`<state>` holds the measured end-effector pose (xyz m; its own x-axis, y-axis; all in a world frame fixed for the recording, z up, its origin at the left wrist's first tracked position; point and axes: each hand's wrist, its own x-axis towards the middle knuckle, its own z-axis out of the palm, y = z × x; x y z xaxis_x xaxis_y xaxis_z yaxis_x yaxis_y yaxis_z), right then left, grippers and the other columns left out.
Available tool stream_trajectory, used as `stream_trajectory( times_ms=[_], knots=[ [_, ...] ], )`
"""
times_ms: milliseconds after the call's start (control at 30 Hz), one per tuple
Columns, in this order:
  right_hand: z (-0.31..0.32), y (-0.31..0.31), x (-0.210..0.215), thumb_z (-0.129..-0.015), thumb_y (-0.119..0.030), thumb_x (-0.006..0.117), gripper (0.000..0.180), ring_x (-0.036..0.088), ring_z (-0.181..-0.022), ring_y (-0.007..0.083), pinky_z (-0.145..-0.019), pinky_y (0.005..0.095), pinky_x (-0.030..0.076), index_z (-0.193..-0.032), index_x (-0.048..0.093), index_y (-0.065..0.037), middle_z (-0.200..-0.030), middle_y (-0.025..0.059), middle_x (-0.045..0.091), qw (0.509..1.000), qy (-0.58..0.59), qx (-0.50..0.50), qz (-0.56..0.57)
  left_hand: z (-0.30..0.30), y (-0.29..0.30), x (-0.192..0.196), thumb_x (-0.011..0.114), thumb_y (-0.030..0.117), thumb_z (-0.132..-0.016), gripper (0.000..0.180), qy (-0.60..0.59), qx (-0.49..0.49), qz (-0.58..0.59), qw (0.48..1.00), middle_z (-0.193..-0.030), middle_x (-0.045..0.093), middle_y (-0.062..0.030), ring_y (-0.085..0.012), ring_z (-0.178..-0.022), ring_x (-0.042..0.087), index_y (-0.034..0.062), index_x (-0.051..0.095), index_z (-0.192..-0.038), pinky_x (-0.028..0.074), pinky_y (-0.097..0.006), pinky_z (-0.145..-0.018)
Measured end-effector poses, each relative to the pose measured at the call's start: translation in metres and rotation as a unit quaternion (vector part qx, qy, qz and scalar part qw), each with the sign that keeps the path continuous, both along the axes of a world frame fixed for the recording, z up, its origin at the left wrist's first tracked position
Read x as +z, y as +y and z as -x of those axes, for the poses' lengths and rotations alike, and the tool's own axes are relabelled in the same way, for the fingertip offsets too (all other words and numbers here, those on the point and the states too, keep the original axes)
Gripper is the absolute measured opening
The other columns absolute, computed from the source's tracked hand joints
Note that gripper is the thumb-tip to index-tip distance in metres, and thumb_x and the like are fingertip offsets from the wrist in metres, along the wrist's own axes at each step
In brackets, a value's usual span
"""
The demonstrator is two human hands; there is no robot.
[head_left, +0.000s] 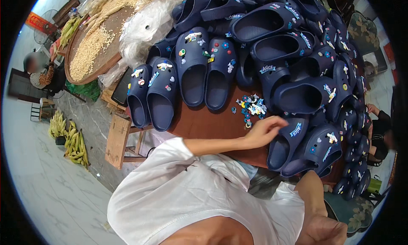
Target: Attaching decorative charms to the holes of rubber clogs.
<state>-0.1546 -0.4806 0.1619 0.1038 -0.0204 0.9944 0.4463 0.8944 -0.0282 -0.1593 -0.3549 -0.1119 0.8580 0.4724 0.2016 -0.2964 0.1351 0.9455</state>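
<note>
Our brown counter (208, 124)'s piled with navy clogs (297, 98), ten to four o'clock. Our left hand (270, 131) is loosely curled by one clog (282, 147) near three, right hand (328, 232) around five; can't tell if either grips anything. Small charms (255, 108) sit at eleven from our left.

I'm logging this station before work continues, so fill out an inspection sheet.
Surface: brown table, partly covered.
Job's things: navy clogs, many decorated, heaped at right; loose charms piled nearby.
Clutter: clear plastic bag.
Hands: left hand beside a clog, contact unclear; right hand low in view, grip unclear.
Cables: nothing seen for certain.
Surroundings: kernels on a round tray; corn cobs on the floor; people far left and far right.
</note>
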Motion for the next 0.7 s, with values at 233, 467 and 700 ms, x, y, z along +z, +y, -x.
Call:
stream_trajectory(
  times_ms=[233,467,700],
  knots=[
    [0.012,0.018,-0.007,-0.098,-0.022,0.055,0.053,0.047,-0.055,0.0002,-0.054,0.0162,0.046,-0.149,0.047,-0.011,-0.083,-0.0089,0.055,0.982,-0.089,-0.068,-0.15,0.156,0.02,-0.081,0.055,-0.009,-0.079,0.04,0.132,0.145,-0.286,0.938,-0.118,0.068,-0.0138,-0.0327,-0.113,0.062,0.0058,0.071,-0.113,0.051,-0.041,-0.096],
    [0.042,0.012,-0.003,-0.098,-0.027,0.055,0.048,0.046,-0.054,-0.0002,-0.052,0.0161,0.045,-0.144,0.052,-0.01,-0.085,-0.0091,0.055,0.967,-0.101,-0.025,-0.233,0.186,0.025,-0.128,0.066,-0.005,-0.072,0.036,0.128,0.16,-0.427,0.881,-0.119,0.066,-0.0093,-0.0326,-0.116,0.06,0.0079,0.071,-0.106,0.051,-0.043,-0.095],
    [0.069,0.0,0.004,-0.097,-0.02,0.058,0.032,0.043,-0.052,-0.0017,-0.048,0.015,0.042,-0.125,0.057,-0.005,-0.073,-0.0113,0.048,0.981,-0.129,-0.095,-0.108,0.187,0.021,-0.132,0.068,-0.001,-0.073,0.035,0.142,0.163,-0.466,0.858,-0.122,0.065,-0.0067,-0.0306,-0.118,0.058,0.0096,0.07,-0.106,0.049,-0.043,-0.097]
  ],
)
